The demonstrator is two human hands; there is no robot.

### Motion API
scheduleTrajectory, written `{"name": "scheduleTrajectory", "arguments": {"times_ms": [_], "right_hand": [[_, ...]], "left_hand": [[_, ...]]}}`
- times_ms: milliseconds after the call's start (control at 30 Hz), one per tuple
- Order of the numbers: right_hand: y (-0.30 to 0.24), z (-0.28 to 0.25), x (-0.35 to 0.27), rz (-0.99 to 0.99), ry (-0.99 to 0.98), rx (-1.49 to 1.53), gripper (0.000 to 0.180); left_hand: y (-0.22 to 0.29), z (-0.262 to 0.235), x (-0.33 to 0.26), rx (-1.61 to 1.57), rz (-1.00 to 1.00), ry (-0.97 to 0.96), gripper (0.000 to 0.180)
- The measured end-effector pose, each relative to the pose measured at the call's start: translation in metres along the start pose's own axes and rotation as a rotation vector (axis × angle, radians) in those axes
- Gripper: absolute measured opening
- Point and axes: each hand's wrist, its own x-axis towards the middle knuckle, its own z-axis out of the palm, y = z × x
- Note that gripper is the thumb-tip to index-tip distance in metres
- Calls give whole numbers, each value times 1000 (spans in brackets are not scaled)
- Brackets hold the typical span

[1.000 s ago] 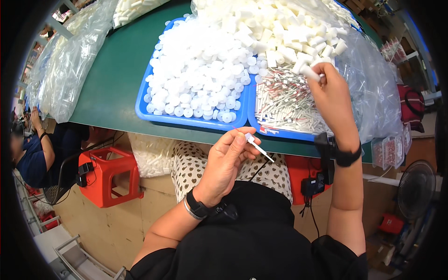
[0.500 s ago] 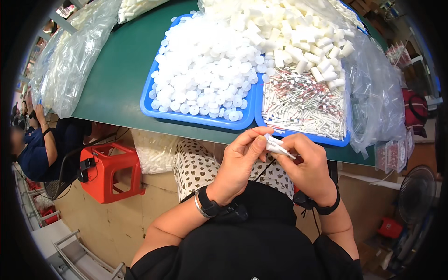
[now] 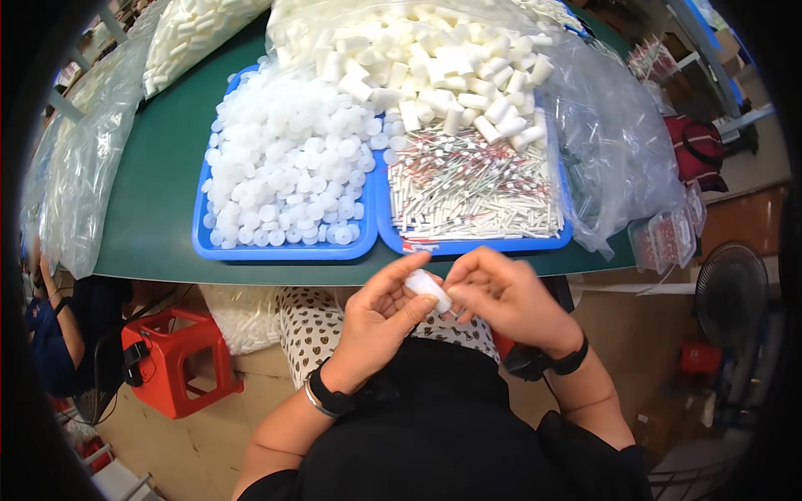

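Note:
My left hand (image 3: 376, 313) is closed on a short white cylinder (image 3: 428, 290), gripped between thumb and fingers just off the table's near edge. Right beside the cylinder's lower end, my right hand (image 3: 505, 302) has its thumb and fingertips pinched together; a thin bit shows there, too blurred to name. Beyond my hands, a blue tray (image 3: 288, 253) is heaped with translucent white round caps (image 3: 284, 159). A second blue tray (image 3: 480, 247), to its right, holds thin white sticks with red and grey wires (image 3: 476, 188). Cream-white cylinders (image 3: 451, 79) are piled behind them.
Clear plastic bags (image 3: 614, 142) lie on the green table (image 3: 154, 179) at right and left. At the right end sits a clear box (image 3: 664, 238) of red-and-white parts, with a fan (image 3: 731, 288) beyond. A red stool (image 3: 180, 363) stands left, near another person (image 3: 63, 330).
My view has shifted, so trays and table sit further left and lower. The white cylinder is now more exposed in my left hand, with my right fingers moved to its lower end.

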Motion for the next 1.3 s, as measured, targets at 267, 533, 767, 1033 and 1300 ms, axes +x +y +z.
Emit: {"name": "scheduleTrajectory", "arguments": {"times_ms": [267,533,767,1033,1300], "right_hand": [[45,-160,8,233,752,-1465,21],[57,-163,13,346,775,-1277,36],[33,-129,10,-205,937,-1147,27],[-2,1,5,-624,42,-827,28],[31,35,8,-401,145,-439,26]], "left_hand": [[3,-6,5,-377,-178,-28,19],[8,-11,6,-359,-230,-59,19],[6,-19,9,-415,-191,-31,33],[4,-12,7,-344,-119,85,19],[-13,-11,0,-114,105,148,15]]}}
